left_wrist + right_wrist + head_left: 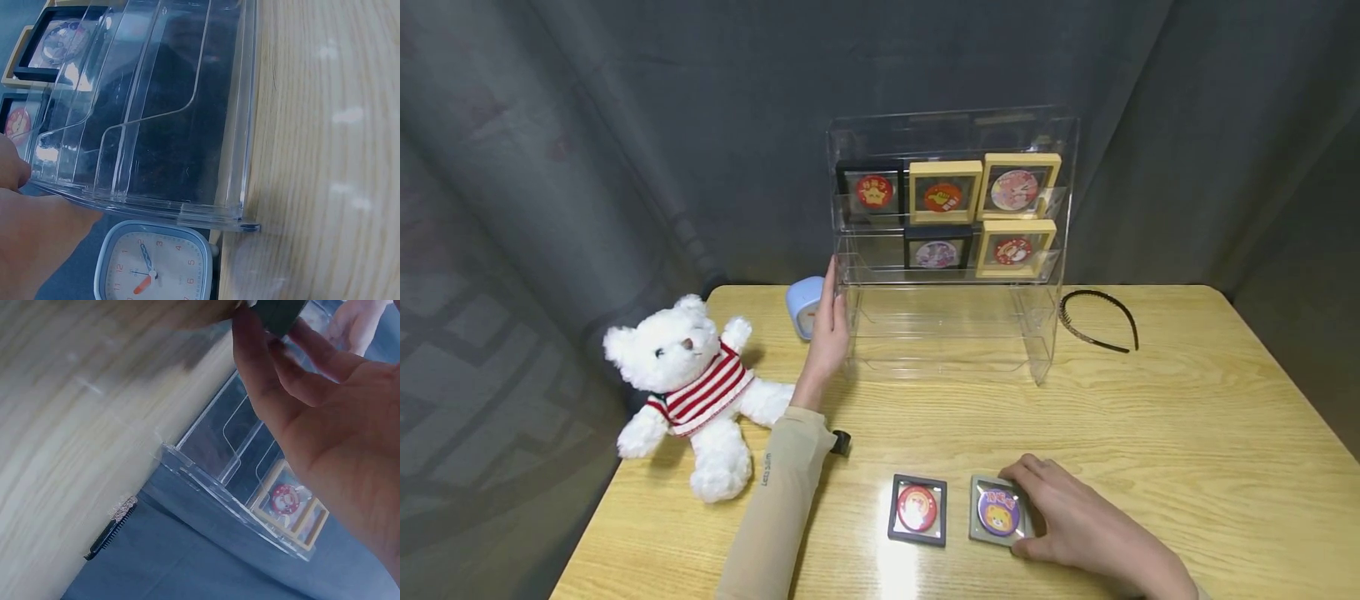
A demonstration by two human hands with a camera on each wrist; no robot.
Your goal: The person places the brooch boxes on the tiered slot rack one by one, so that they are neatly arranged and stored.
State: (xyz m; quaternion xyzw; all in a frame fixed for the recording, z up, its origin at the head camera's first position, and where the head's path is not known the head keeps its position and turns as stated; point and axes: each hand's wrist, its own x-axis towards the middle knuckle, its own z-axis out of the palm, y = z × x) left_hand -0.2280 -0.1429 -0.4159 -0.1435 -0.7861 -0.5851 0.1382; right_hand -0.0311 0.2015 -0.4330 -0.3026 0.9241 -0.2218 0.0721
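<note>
My left hand (830,333) rests along the left side of a clear acrylic display rack (940,367). Its fingers look straight against the panel, and the left wrist view catches part of this hand (37,219) beside the rack's edge. Low on the table, my right hand (1067,517) holds a grey-green square frame (976,533) with a purple bear badge, thumb and fingers at opposite edges. In the right wrist view only a dark green corner of that frame (278,315) shows. Left of it lies a dark frame (917,541) with a red round badge.
Black and yellow framed badges, such as one yellow frame (1017,272), stand on the rack's upper two tiers. A white teddy bear (722,458) sits left. Behind my left hand is a blue clock (803,292). A black headband (1131,321) lies right of the rack.
</note>
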